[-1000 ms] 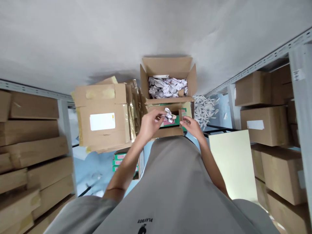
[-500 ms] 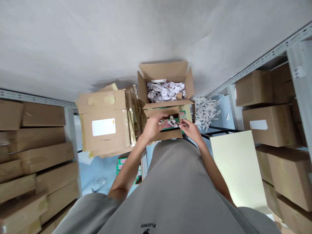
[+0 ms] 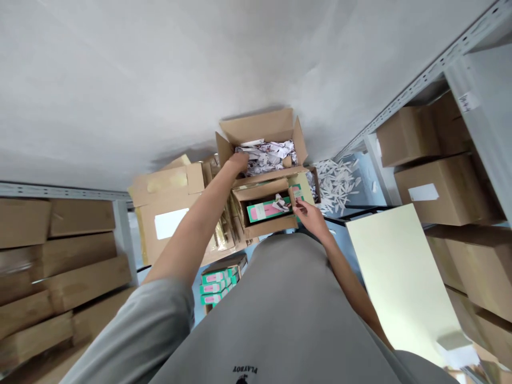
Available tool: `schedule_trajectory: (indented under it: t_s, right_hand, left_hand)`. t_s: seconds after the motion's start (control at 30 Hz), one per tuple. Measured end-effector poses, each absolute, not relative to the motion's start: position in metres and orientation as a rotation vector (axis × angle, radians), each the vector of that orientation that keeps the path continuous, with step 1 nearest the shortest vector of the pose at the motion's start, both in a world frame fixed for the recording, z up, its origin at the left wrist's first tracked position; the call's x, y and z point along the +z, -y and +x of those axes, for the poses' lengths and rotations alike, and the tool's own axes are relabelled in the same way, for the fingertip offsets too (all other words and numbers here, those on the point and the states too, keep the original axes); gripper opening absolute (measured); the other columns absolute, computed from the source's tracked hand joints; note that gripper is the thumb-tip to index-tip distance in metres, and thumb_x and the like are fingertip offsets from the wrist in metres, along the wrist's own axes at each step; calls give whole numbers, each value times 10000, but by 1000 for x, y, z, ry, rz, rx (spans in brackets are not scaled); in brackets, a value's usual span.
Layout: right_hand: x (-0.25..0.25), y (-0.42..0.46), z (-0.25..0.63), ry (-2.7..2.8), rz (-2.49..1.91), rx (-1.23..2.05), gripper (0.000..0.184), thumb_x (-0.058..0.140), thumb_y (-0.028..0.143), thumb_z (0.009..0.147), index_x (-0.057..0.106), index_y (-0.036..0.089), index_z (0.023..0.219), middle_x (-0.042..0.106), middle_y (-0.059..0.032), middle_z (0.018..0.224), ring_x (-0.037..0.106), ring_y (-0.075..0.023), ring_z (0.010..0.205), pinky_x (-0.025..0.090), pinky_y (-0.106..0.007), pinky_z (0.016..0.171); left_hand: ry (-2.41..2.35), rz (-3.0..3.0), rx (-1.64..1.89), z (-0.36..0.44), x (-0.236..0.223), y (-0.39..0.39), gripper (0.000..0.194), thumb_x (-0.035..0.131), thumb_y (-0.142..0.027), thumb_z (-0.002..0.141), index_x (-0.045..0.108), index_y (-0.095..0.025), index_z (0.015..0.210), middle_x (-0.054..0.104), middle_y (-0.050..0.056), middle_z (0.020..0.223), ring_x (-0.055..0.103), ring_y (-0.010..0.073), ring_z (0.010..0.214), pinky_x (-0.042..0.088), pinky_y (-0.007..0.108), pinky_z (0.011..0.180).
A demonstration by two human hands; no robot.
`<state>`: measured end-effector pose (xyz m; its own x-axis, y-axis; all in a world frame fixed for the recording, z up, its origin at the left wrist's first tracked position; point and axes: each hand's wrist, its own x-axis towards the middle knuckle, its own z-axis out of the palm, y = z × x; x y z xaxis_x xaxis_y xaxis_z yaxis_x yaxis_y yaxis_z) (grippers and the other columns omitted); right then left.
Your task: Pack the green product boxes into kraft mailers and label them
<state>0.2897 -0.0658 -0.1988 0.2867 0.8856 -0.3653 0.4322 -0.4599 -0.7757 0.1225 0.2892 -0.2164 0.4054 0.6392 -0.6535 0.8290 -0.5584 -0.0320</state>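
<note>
A small open cardboard box [image 3: 272, 229] stands in front of my body. Inside it lies a green and pink carton [image 3: 260, 211] with a piece of crumpled paper [image 3: 281, 203] on top at its right end. My right hand [image 3: 312, 218] is at the box's right side, fingers closed on the raised flap [image 3: 293, 197]. Behind, a larger open cardboard box [image 3: 260, 126] holds crumpled printed paper [image 3: 272, 156]. My left hand [image 3: 239, 161] reaches into its left side, touching the paper; its fingertips are hidden there.
Flattened cardboard boxes [image 3: 168, 186] are stacked at left. Below them sits a box of green and pink cartons [image 3: 214, 288]. White paper strips [image 3: 336, 184] pile up at right, near a pale board [image 3: 396, 277]. Shelves with cardboard boxes [image 3: 448, 186] flank both sides.
My left hand has left the small box and moved up and left into the paper-filled box. My right hand stays at the small box's right flap. The view has shifted slightly.
</note>
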Motion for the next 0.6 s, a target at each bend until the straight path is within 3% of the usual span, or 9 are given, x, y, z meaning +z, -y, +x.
schedule_trajectory:
  t_s: [0.2, 0.33, 0.47, 0.6]
  right_hand:
    - [-202, 75, 286, 1209, -2049, 1055, 341, 655, 334, 1071, 776, 211, 1365, 849, -129, 1303, 831, -308, 1153, 646, -417, 1034]
    - [-204, 79, 292, 1202, -2016, 1091, 303, 643, 339, 1074, 786, 245, 1324, 862, -97, 1266, 832, -287, 1148, 646, -381, 1017]
    - [-206, 77, 299, 1190, -1999, 1125, 244, 634, 343, 1077, 791, 253, 1241, 868, -81, 1254, 836, -277, 1153, 642, -359, 997]
    - [-203, 71, 300, 1246, -2027, 1132, 224, 637, 356, 1077, 792, 251, 1202, 881, -79, 1177, 836, -285, 1150, 642, -346, 961]
  left_hand:
    - [-1297, 2447, -901, 123, -210, -288, 505, 690, -115, 897, 754, -17, 1388, 711, 344, 1453, 707, 433, 1367, 574, 513, 1136]
    - [-1369, 2483, -708, 105, -200, -287, 429, 600, -111, 969, 773, -27, 1352, 750, 307, 1376, 721, 397, 1332, 563, 512, 1148]
    - [-1336, 2527, -590, 88, -197, -277, 369, 608, -128, 970, 825, -92, 1267, 789, 234, 1316, 726, 345, 1285, 542, 457, 1173]
    - [-1311, 2518, -632, 98, -203, -266, 478, 687, -199, 958, 757, -97, 1419, 763, 244, 1397, 712, 361, 1304, 550, 458, 1163]
